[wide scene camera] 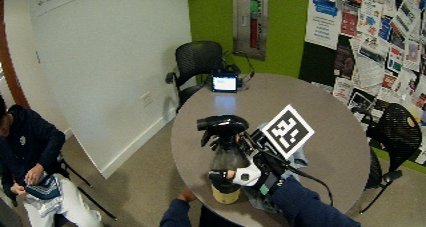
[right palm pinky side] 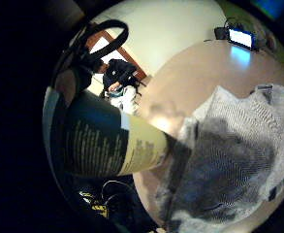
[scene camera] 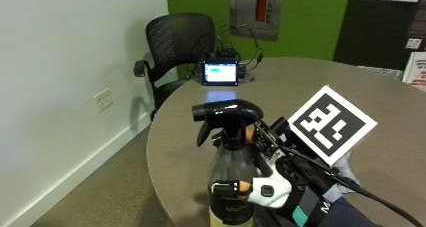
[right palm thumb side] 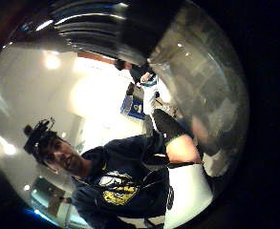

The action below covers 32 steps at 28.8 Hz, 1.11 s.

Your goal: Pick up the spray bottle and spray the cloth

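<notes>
The spray bottle (scene camera: 229,179) has a black trigger head (scene camera: 225,114), a clear body and yellowish liquid at its base. My gloved right hand (scene camera: 266,189) grips its body from the right, fingers wrapped around the front, near the table's front edge (wide scene camera: 225,157). Its nozzle points left. Whether its base touches the table I cannot tell. The grey-blue knitted cloth (right palm pinky side: 228,165) lies crumpled on the table just behind and right of the hand (wide scene camera: 301,162). The bottle's label (right palm pinky side: 107,145) fills the little finger side palm view, and its clear body (right palm thumb side: 197,71) the thumb side one.
A small lit screen with cables (scene camera: 220,72) stands at the round table's far edge (scene camera: 373,87). A black office chair (scene camera: 176,42) stands behind it, another chair (wide scene camera: 399,132) at the right. My bare left hand (wide scene camera: 186,194) is at the table's near edge.
</notes>
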Available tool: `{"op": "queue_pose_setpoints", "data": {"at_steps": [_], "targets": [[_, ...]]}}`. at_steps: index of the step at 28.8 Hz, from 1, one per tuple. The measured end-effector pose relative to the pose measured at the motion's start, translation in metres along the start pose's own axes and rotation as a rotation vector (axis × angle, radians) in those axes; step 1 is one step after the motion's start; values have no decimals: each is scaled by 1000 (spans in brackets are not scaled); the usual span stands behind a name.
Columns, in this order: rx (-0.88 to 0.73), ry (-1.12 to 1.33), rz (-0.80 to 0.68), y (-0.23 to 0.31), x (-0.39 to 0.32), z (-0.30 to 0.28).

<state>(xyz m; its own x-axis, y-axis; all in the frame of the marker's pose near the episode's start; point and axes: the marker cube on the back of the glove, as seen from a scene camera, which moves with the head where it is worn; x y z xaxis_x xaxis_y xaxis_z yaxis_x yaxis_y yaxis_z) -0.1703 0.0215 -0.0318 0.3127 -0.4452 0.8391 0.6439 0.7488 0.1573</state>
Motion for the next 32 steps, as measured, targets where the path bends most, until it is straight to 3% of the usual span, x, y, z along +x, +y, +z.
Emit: {"op": "queue_pose_setpoints", "data": {"at_steps": [5,15,26,32], "targets": [[-22,24,28,11,-17,-5],[-13,382,82,48,8,-48],[-75,783,548,155,68,-102],[-31,859,728,222,115,-122]]}}
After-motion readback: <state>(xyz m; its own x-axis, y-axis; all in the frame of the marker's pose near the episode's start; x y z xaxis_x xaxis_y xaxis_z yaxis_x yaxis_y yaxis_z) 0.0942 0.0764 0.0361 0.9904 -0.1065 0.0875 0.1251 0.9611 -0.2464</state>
